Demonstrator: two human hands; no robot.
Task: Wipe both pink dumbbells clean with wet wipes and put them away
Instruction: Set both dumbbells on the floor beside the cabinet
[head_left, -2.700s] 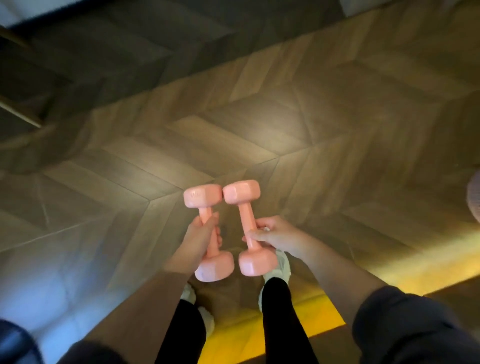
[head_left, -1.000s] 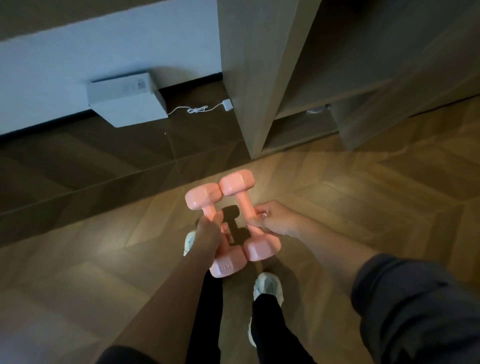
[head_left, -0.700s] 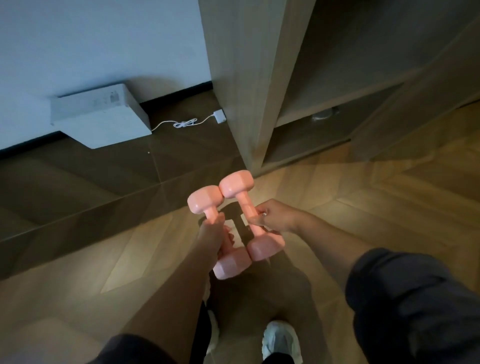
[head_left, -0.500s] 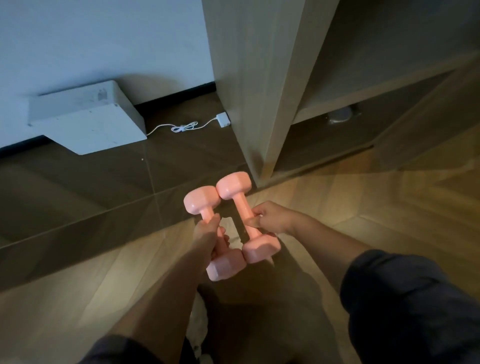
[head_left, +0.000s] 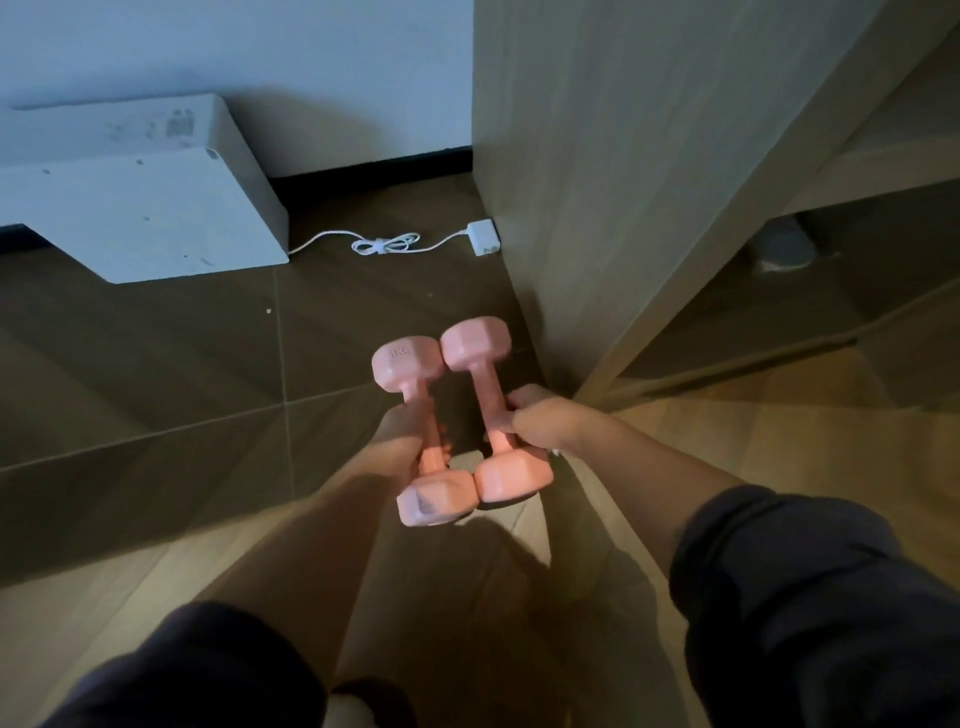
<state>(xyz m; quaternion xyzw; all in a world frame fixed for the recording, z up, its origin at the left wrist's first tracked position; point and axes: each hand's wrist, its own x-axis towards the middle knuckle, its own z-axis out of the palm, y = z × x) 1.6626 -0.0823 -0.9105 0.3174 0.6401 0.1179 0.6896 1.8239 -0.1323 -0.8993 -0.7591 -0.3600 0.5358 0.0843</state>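
- No wet wipe is anywhere to be seen, so I judge the wiping done and the putting-away step in hand.
- The left hand (head_left: 401, 432) grips the left pink dumbbell (head_left: 415, 391) by its handle. Its fingers are curled tight round the bar, and only the two heads stick out.
- The right hand (head_left: 537, 422) holds the right pink dumbbell (head_left: 487, 387) the same way, fingers (head_left: 505, 425) wrapped round the bar, thumb on top.
- Both dumbbells hang in the air over the floor (head_left: 156, 405), tilted away from the person. Their heads sit just beside each other, possibly touching at the near end.
- They are near the corner of the wooden cabinet (head_left: 597, 166), whose low shelf (head_left: 779, 317) stands open to the right.
- A white box (head_left: 140, 208) and a coiled charger cable (head_left: 384, 244) lie on the floor by the wall.
- The next move, I reckon, calls for bending down and lowering both weights gently, either onto that low shelf or onto the floor beside the cabinet; I cannot tell which.
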